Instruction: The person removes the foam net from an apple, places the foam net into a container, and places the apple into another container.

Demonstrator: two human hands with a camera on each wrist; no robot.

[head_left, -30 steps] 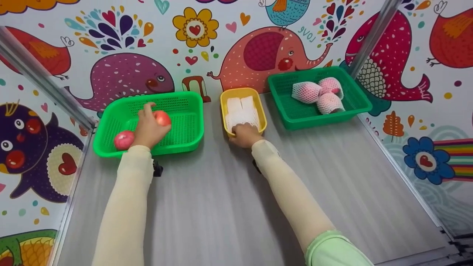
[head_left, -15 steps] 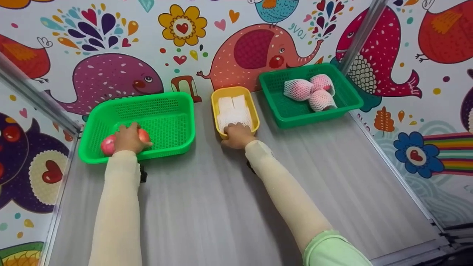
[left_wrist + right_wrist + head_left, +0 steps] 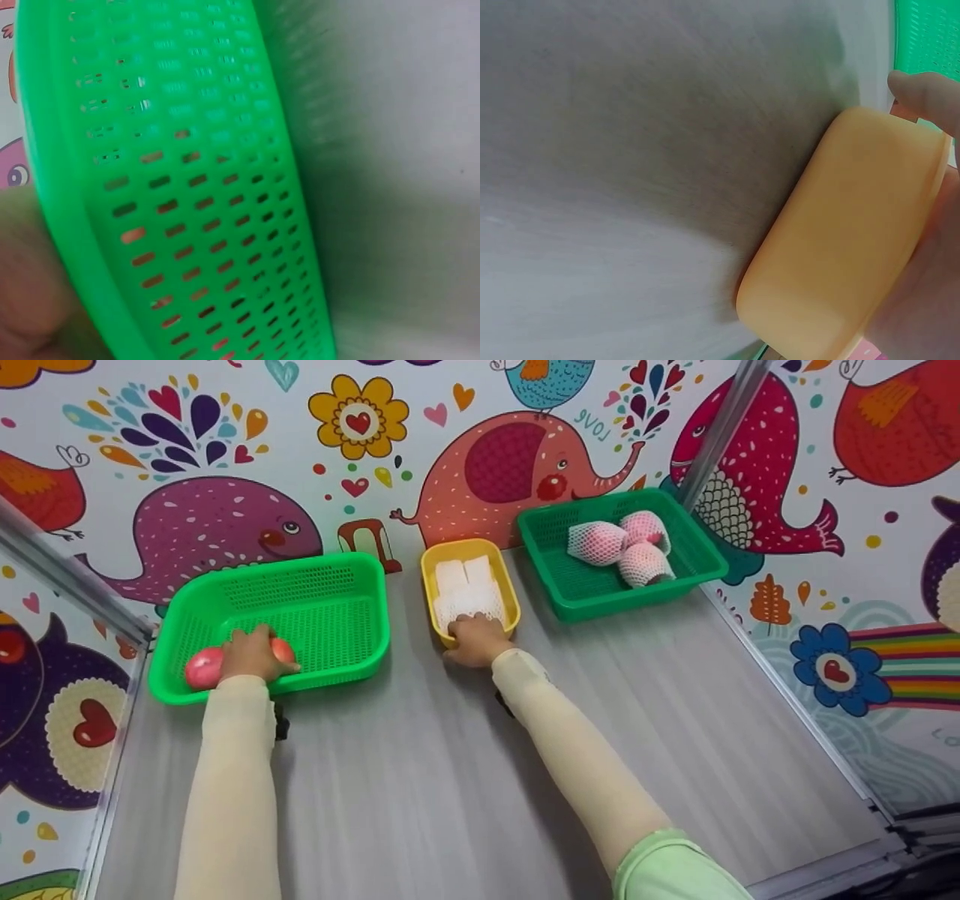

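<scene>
Inside the bright-green plastic basket (image 3: pixel 322 615), the left hand (image 3: pixel 251 655) is gripping a round red fruit (image 3: pixel 283 650), best done lightly; at the yellow plastic tray (image 3: pixel 506 589), the right hand (image 3: pixel 478 640) is touching white foam-mesh sleeves (image 3: pixel 469 594), whether pinching I cannot tell.

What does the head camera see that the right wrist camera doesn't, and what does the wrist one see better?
Only the head view shows the left hand on a red fruit, another red fruit to its left, and three net-wrapped fruits in the dark green basket.

Only the right wrist view gives a big close-up of the smooth outside of the yellow tub, mostly hidden from the head camera.

Both show the right hand, the yellow tub, the gray table and the bright green basket, though the wrist view catches just a bit of it.
</scene>
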